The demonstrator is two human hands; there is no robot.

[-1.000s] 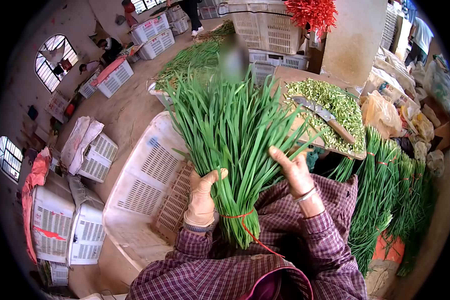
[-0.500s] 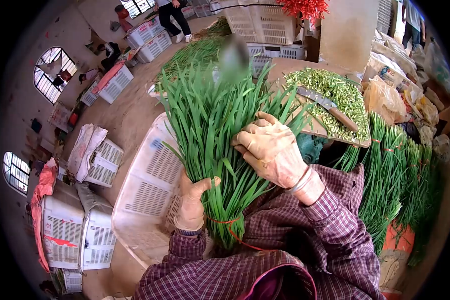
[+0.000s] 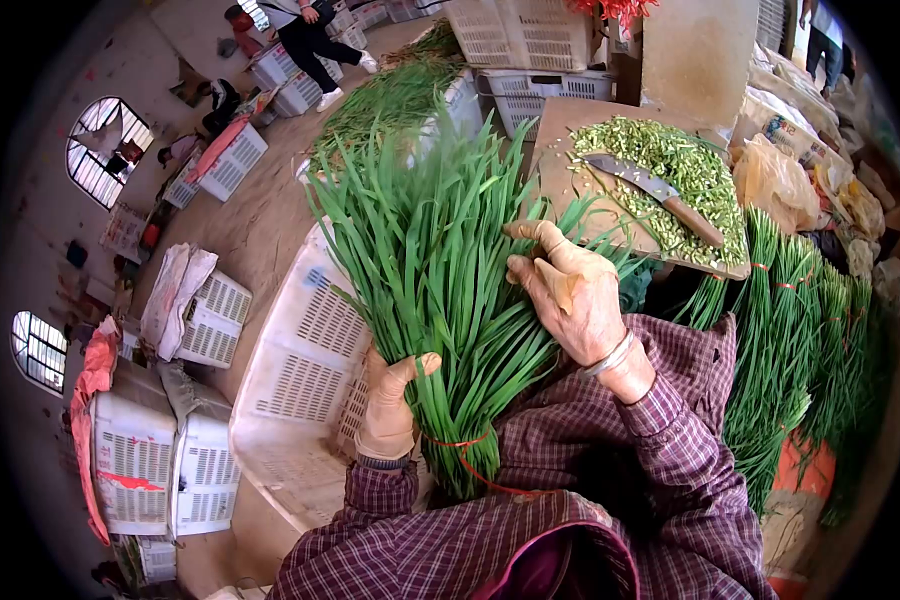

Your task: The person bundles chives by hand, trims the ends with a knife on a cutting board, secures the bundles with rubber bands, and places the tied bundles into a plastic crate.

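Green chive bundle (image 3: 440,300) upright at centre, clasped low by left hand (image 3: 388,405) above red tie (image 3: 467,448); right hand (image 3: 567,290) spread open, combing leaves. Risk: loose tie slipping, stalks spilling into white crate (image 3: 300,360).

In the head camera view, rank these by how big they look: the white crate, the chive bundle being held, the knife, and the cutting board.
1. white crate
2. chive bundle, close to the crate, nearer the camera
3. cutting board
4. knife
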